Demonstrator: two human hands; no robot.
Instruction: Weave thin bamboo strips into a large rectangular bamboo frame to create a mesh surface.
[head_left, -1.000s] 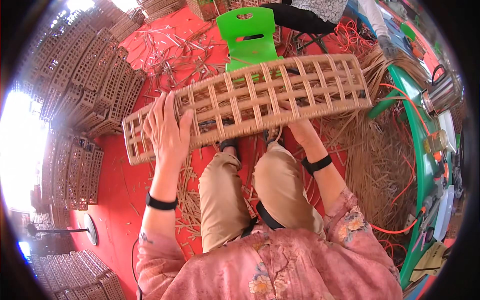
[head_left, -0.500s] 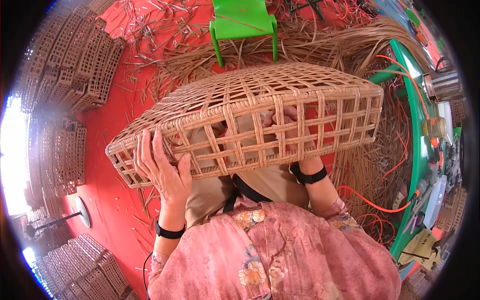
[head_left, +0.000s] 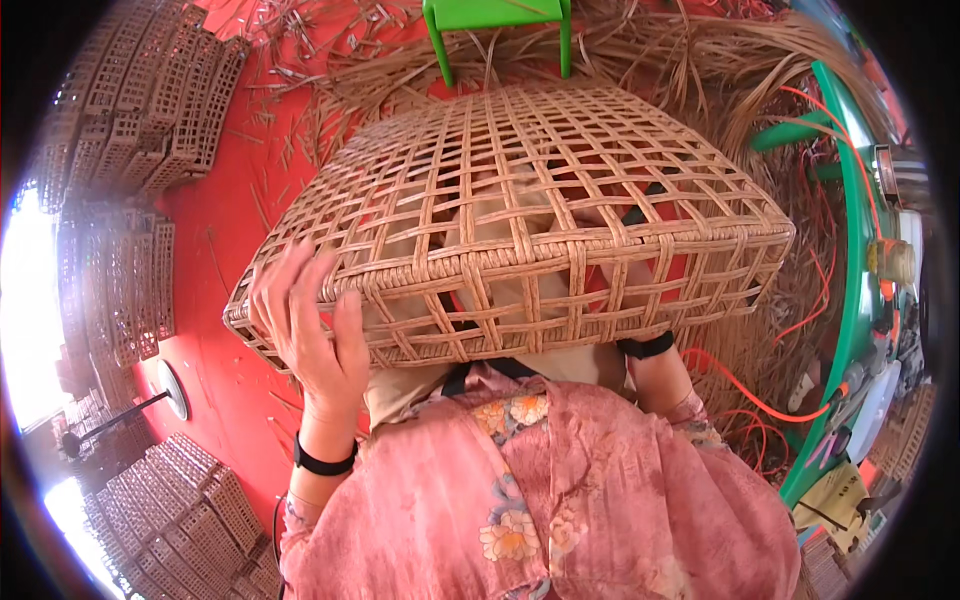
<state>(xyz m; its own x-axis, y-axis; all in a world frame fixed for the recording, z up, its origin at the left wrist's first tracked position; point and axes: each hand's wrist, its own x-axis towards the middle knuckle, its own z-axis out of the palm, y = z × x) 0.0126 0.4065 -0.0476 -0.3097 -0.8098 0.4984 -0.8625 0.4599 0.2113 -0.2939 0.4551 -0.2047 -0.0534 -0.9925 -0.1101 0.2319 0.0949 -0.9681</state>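
Note:
A large openwork basket (head_left: 440, 268) of tan woven strips lies across my lap, its broad latticed face up and a narrow side toward me. My left hand (head_left: 318, 350) rests against the basket's near left corner, fingers and thumb apart and slightly blurred. Beneath the lattice, my right hand (head_left: 622, 275) reaches inside from the near right side. Only bits of it show through the gaps, so its fingers and anything in them are hidden.
Stacks of similar woven baskets (head_left: 150, 110) stand along the left. Ahead is a green plastic chair (head_left: 500, 14), with long loose strips (head_left: 690, 45) on the red floor. To the right stands a green table (head_left: 855, 230) bearing jars and tools; an orange cord (head_left: 745, 385) hangs beside it.
The basket has tilted so more of its broad latticed face shows. My left hand's fingers have lifted and loosened at the corner. My right hand is now more hidden beneath the weave.

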